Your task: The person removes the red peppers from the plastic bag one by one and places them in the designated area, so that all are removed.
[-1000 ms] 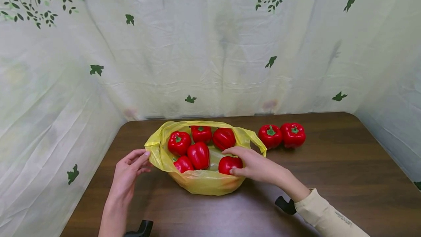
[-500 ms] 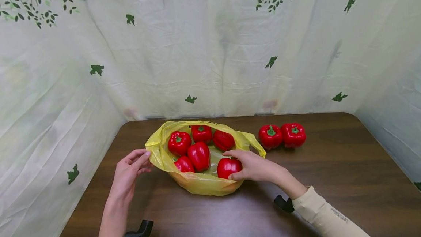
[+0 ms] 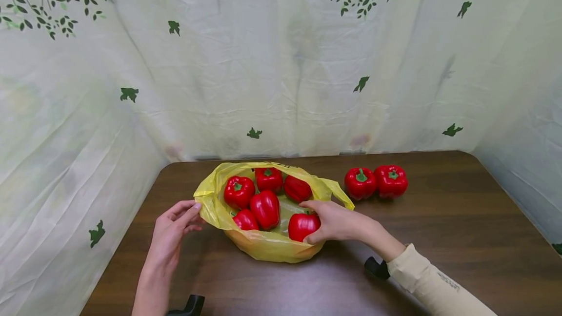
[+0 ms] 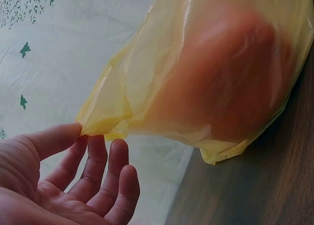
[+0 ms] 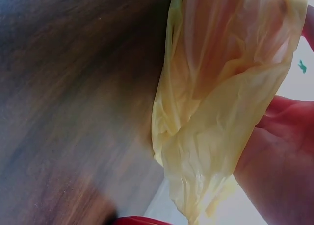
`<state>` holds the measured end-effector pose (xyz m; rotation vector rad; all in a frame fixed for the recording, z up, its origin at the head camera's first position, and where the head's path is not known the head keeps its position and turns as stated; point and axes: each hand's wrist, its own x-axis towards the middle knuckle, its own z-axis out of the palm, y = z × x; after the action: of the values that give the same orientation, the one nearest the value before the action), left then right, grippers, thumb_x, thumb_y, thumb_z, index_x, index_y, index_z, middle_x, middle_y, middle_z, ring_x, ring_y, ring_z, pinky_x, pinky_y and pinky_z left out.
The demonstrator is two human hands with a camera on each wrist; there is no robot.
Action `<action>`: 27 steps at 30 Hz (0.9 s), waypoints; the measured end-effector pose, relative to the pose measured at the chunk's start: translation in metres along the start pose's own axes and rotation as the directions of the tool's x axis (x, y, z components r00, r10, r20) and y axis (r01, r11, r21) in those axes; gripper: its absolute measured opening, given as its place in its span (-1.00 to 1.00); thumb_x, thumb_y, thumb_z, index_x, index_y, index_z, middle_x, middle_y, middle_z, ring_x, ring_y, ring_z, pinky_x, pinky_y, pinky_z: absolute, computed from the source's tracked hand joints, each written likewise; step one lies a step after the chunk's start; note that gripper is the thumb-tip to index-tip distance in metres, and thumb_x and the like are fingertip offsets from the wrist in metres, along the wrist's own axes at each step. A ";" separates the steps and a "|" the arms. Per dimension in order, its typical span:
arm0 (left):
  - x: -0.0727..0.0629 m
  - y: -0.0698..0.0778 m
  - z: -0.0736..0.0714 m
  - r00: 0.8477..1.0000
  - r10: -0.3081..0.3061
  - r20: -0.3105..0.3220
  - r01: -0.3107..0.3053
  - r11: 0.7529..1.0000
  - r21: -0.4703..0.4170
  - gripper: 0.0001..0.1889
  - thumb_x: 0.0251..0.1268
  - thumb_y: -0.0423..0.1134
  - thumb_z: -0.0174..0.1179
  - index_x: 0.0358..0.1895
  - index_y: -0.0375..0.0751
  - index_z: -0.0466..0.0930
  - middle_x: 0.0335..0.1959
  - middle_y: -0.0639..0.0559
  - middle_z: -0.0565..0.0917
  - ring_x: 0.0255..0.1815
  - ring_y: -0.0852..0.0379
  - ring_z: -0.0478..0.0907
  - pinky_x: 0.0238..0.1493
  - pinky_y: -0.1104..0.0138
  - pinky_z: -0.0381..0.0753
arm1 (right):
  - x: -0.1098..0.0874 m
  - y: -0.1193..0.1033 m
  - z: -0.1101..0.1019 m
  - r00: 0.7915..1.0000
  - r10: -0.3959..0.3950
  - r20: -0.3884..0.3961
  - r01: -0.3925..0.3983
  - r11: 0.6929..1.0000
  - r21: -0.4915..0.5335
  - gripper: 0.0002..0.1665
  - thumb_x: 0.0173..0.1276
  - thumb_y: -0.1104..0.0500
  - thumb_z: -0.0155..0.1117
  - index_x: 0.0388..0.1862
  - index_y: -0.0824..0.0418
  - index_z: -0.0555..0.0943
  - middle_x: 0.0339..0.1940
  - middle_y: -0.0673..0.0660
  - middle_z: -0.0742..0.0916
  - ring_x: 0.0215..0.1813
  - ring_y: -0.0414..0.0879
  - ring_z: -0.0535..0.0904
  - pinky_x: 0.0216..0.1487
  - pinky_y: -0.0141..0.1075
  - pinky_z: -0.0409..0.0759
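Left hand [image 3: 175, 221] pinches thin yellow plastic bag [image 3: 269, 248], lower center; right hand [image 3: 337, 222], half-curled, grips glossy red bell pepper [image 3: 301, 227] inside.

The bare left arm [image 3: 151, 282] reaches up from the bottom. The left hand [image 3: 177, 218] pinches with its thumb [image 4: 54, 140] and first finger [image 4: 71, 162], and its other fingers [image 4: 117, 161] bend loosely. The right arm [image 3: 432, 279] slants in from the lower right. The right hand [image 3: 333, 221] grips, its thumb and fingers apart.
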<state>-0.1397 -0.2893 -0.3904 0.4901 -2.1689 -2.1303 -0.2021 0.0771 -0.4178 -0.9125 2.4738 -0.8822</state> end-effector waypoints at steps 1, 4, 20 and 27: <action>0.000 0.000 0.000 1.000 -0.001 -0.002 0.001 1.000 -0.001 -0.72 0.28 -0.06 0.34 -0.09 -0.16 0.65 -0.30 0.10 0.72 -0.31 0.06 0.67 -0.18 0.32 0.66 | 0.000 0.000 0.000 1.000 0.000 0.004 0.000 1.000 -0.008 -0.09 0.06 -0.02 0.48 0.37 0.28 0.41 0.13 0.08 0.63 0.07 -0.08 0.54 0.09 -0.14 0.56; 0.000 -0.001 0.000 1.000 -0.004 -0.003 0.004 1.000 0.001 -0.72 0.28 -0.05 0.34 -0.09 -0.14 0.65 -0.29 0.10 0.72 -0.31 0.07 0.68 -0.18 0.32 0.66 | 0.001 0.001 0.001 1.000 -0.009 0.015 0.010 1.000 -0.027 -0.15 0.05 -0.03 0.46 0.32 0.26 0.46 -0.02 -0.01 0.67 -0.04 -0.14 0.56 0.01 -0.21 0.58; -0.001 -0.002 0.001 1.000 0.010 0.021 -0.010 1.000 0.013 -0.69 0.30 -0.07 0.32 -0.05 -0.20 0.63 -0.29 0.09 0.73 -0.29 0.05 0.69 -0.15 0.28 0.66 | -0.003 -0.003 0.004 0.998 -0.050 -0.045 0.053 0.996 0.073 -0.03 -0.01 0.07 0.54 0.39 0.04 0.30 0.21 -0.08 0.51 0.17 -0.16 0.43 0.05 -0.24 0.57; 0.000 -0.001 0.000 1.000 -0.005 0.013 0.005 1.000 0.012 -0.70 0.29 -0.05 0.32 -0.06 -0.16 0.65 -0.27 0.10 0.70 -0.28 0.06 0.67 -0.16 0.31 0.66 | -0.010 -0.005 0.003 0.985 -0.033 -0.167 0.044 0.997 0.065 0.00 -0.06 0.05 0.59 0.36 0.10 0.30 0.14 -0.06 0.54 0.12 -0.17 0.48 0.03 -0.21 0.59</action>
<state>-0.1397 -0.2891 -0.3913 0.4844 -2.1905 -2.1309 -0.1912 0.0802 -0.4155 -0.8997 2.5541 -1.0894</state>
